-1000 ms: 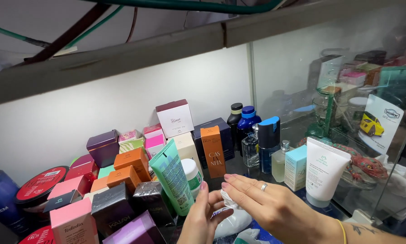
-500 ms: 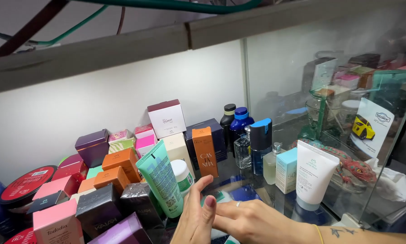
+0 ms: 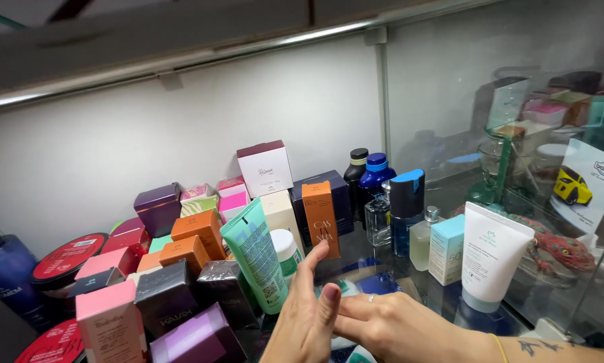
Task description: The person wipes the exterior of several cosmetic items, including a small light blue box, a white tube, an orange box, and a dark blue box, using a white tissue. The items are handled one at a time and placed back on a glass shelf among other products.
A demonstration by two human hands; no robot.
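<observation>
My left hand [image 3: 307, 316] stands upright with its fingers straight, close beside a leaning green tube [image 3: 255, 259] and in front of a small white jar [image 3: 286, 250]. Lying flat and wearing a ring, my right hand [image 3: 399, 328] has its fingertips against the left palm. Both sit low over a dark glass shelf [image 3: 376, 272]. A scrap of something white and teal [image 3: 346, 353] shows under the hands; neither hand visibly grips it. Just behind my left fingertips stands an upright orange box [image 3: 321, 218].
Many small boxes crowd the left: pink [image 3: 110, 323], purple [image 3: 194, 339], dark [image 3: 164, 296], orange [image 3: 196, 228]. Bottles [image 3: 376, 173] stand at the back. A white tube [image 3: 490, 259] and pale blue box [image 3: 446, 249] stand right, near a glass wall [image 3: 584, 296] and red frog figure [image 3: 554, 249].
The view has shifted, so the boxes sit further left in frame. My left hand has come off the white cloth and opened upright; my right hand has slid left against it.
</observation>
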